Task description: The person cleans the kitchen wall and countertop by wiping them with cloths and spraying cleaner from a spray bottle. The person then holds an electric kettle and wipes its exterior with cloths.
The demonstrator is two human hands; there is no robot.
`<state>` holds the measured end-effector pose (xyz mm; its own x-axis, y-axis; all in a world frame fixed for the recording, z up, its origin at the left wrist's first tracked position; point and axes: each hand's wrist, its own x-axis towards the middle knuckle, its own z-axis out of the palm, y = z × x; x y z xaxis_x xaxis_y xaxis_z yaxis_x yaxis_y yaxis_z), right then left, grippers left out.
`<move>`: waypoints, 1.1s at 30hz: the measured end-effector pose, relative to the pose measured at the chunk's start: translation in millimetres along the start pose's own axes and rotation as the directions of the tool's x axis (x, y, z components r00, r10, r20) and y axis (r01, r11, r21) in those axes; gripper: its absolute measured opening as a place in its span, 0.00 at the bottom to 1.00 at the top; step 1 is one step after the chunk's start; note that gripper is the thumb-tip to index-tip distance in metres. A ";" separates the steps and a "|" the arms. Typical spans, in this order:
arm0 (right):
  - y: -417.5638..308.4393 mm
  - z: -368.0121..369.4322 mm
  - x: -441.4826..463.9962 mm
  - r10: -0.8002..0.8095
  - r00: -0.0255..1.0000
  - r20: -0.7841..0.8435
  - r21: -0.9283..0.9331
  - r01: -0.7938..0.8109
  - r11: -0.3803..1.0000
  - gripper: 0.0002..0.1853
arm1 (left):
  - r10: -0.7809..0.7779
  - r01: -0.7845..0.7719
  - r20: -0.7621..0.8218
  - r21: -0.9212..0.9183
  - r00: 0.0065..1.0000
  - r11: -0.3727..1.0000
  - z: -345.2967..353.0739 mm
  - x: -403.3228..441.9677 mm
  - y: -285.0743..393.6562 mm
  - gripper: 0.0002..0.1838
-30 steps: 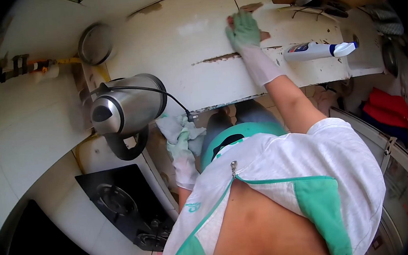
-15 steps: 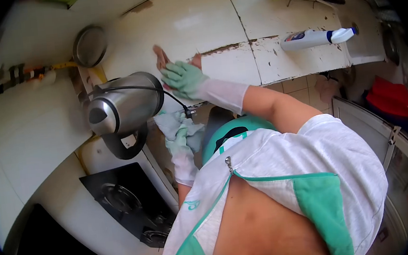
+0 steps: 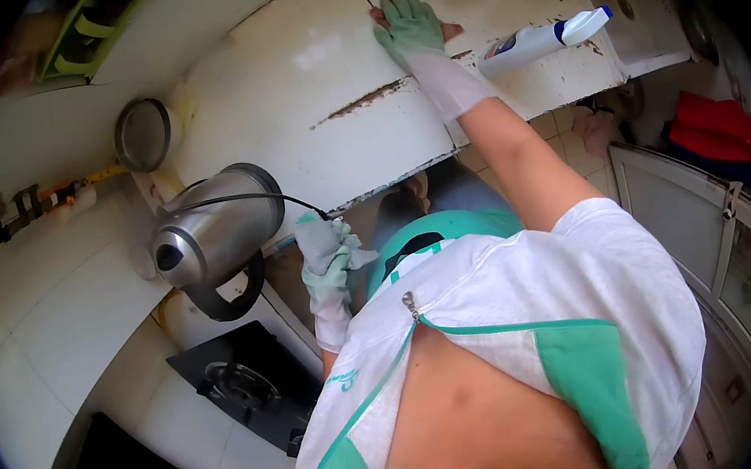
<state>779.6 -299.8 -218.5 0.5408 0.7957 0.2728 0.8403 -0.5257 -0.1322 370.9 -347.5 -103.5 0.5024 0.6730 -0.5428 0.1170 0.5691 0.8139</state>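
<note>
My right hand (image 3: 411,28), in a green and white glove, lies flat on a brown cloth (image 3: 452,30) near the counter's far edge. Its fingers are spread, and parts of the cloth stick out around them. My left hand (image 3: 327,280), gloved likewise, is closed round a crumpled grey cloth (image 3: 314,238) just off the counter's near edge. A steel kettle (image 3: 228,220) lies to the left of that cloth, its black cord trailing toward it. To the right of my right hand, a white spray bottle (image 3: 525,46) lies on the worn white counter (image 3: 305,69).
A round metal-rimmed container (image 3: 143,135) is behind the kettle. At lower left sits a black gas stove (image 3: 250,382). A green rack (image 3: 89,31) is at upper left. Red fabric (image 3: 719,138) and a white-framed door (image 3: 670,197) are on the right.
My right hand swept the brown cloth left toward the kettle, then back to the far right. My left hand keeps the grey cloth, now raised slightly. The view has shifted.
</note>
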 end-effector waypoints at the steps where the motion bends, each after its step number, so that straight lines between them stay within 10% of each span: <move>1: -5.9 1.3 8.6 0.043 0.999 0.015 0.017 -0.044 0.999 0.29 | -0.003 0.003 0.025 0.016 1.000 1.000 1.3 -1.7 -0.1 0.24; 10: -28.4 -35.6 -121.1 -0.334 0.938 0.093 0.248 0.303 0.920 0.32 | -0.016 -0.058 0.330 0.212 0.944 0.976 123.1 50.7 77.7 0.27; 11: -38.8 -57.6 -119.3 -0.048 0.993 0.108 0.804 -0.059 0.591 0.33 | -0.009 -0.083 0.363 0.237 0.932 0.968 153.1 56.7 100.9 0.29; 12: -56.9 -90.2 -107.7 0.160 0.941 0.299 0.953 -0.286 -0.099 0.33 | 0.150 -0.389 0.515 0.396 0.844 0.832 170.3 73.5 107.3 0.33; 14: -43.1 -29.9 -110.8 -0.036 0.981 0.188 0.496 -0.127 -0.859 0.35 | 0.323 -0.773 0.719 0.473 0.616 0.422 213.2 100.3 119.4 0.37; 15: -37.6 -5.8 -110.4 -0.133 0.983 0.129 0.106 -0.147 -0.983 0.36 | 0.382 -0.855 0.765 0.465 0.519 0.232 240.6 108.3 121.3 0.38; 18: -18.4 22.8 -108.9 -0.364 0.852 0.376 -0.413 -0.197 -0.889 0.36 | 0.592 -0.844 0.654 0.530 0.471 0.086 302.9 134.4 76.7 0.34; 21: 3.2 7.1 -115.1 -0.461 0.886 0.053 -0.940 -0.112 -0.323 0.35 | 0.278 -0.745 0.692 0.631 0.666 0.217 335.0 147.4 68.3 0.27; 23: 19.1 -0.9 -119.9 -0.472 0.876 0.097 -0.934 -0.083 -0.347 0.35 | 0.373 -0.744 0.646 0.612 0.666 0.269 348.7 169.3 43.9 0.19; 26: 47.4 -16.1 -125.9 -0.348 0.783 0.516 -0.332 -0.191 -0.924 0.35 | 0.451 -0.782 0.641 0.553 0.620 0.288 357.7 173.4 44.7 0.15; 33: 63.4 -24.2 -93.1 -0.222 0.748 0.625 0.106 -0.364 -0.926 0.33 | 0.553 -0.714 0.515 0.661 0.655 0.230 364.5 174.3 64.3 0.11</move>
<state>781.6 -414.5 -229.2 0.2419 0.9002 -0.3621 -0.9702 0.2293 -0.0781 778.3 -365.9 -70.3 0.8352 0.5118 0.2012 0.2344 -0.6623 0.7116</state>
